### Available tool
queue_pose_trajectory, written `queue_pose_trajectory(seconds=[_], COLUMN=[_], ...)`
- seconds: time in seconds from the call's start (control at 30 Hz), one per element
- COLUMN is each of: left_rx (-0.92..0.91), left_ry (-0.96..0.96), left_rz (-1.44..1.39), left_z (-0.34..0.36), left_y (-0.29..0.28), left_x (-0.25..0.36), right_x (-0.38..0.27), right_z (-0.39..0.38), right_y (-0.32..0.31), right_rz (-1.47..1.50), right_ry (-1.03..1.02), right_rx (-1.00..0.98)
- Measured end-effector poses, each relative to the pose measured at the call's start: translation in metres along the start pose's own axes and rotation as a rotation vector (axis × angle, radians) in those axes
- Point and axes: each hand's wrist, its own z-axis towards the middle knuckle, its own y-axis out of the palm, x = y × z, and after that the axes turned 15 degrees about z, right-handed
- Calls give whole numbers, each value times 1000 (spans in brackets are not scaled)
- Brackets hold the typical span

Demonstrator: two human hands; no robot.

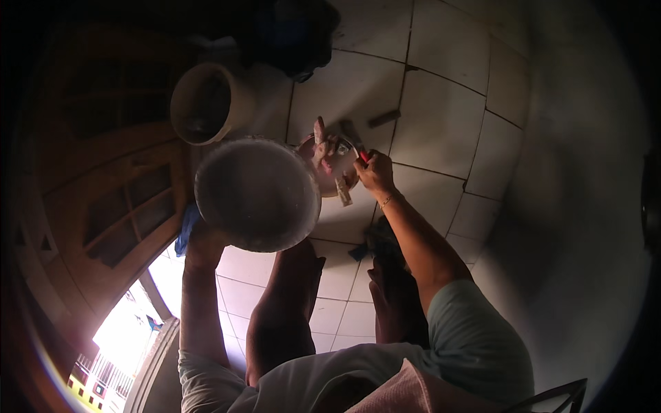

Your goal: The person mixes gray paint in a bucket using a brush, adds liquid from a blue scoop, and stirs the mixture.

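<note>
My left hand point(208, 236) grips a large round grey pan or lid point(256, 194) at its lower left rim, its fingers mostly hidden. My right hand point(376, 172) is closed on the red handle of a flat-headed metal tool point(352, 140), held over a smaller round container point(343, 162) partly behind the grey one. Several long items lie in that container, too unclear to name; one with a light handle point(343, 191) sticks out toward me. A dark flat bar point(384, 118) lies on the tiles beyond my right hand.
A cream bucket point(231, 103) stands at upper left beside a wooden cupboard point(127, 213). A dark bundle point(289, 34) is at the top, a blue cloth point(186, 230) left of me. A bright doorway point(124, 330) opens at lower left. The floor is white tile point(441, 117).
</note>
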Motion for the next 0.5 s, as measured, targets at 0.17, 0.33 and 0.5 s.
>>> queue_pose_trajectory(seconds=[0.17,0.33,0.5], left_rx=[-69,-79,-317], left_ry=[69,143,103], left_rz=[-449,201,-406], left_z=[35,75,139], left_y=[25,35,68], left_x=[-38,-51,-78], right_x=[63,84,127], right_z=[35,82,129], right_y=[7,-11,-27], right_rz=[-24,-41,-12], right_ry=[-150,-55,299], right_rx=[97,119,213])
